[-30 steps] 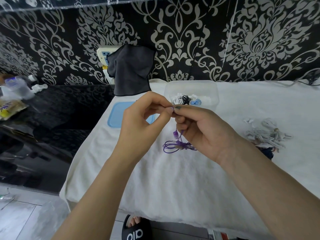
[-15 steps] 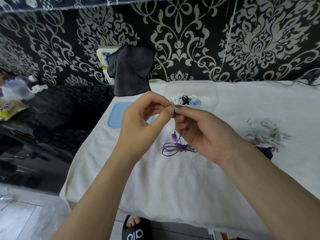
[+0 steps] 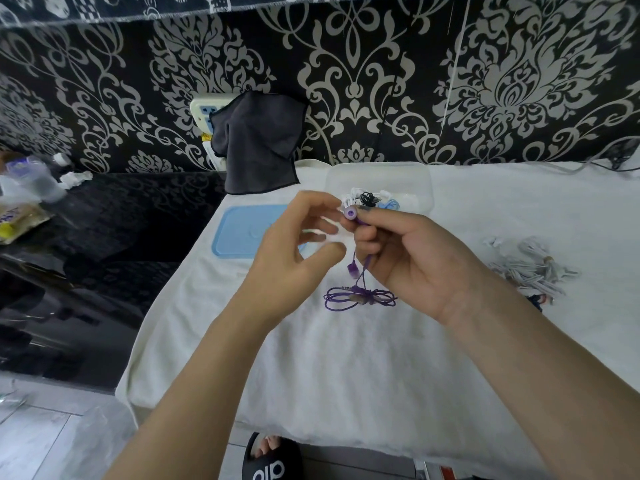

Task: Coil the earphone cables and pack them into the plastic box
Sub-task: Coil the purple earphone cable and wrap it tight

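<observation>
My right hand (image 3: 412, 258) pinches one earbud of the purple earphones (image 3: 360, 296) at its fingertips. The second bud and the tied purple coil hang below it, just over the white cloth. My left hand (image 3: 294, 258) is beside it with fingers spread and blurred, holding nothing. Behind the hands stands the clear plastic box (image 3: 379, 178) with white, black and blue coiled earphones inside.
The box's blue lid (image 3: 242, 233) lies left of the hands on the white cloth (image 3: 346, 368). A pile of white earphones (image 3: 530, 268) sits at the right. A dark cloth (image 3: 256, 147) hangs on the wall. A black glossy table (image 3: 86, 254) stands at left.
My left hand has let go of the earbud and opened, moving slightly left. The right hand keeps the bud, now visible at its fingertips.
</observation>
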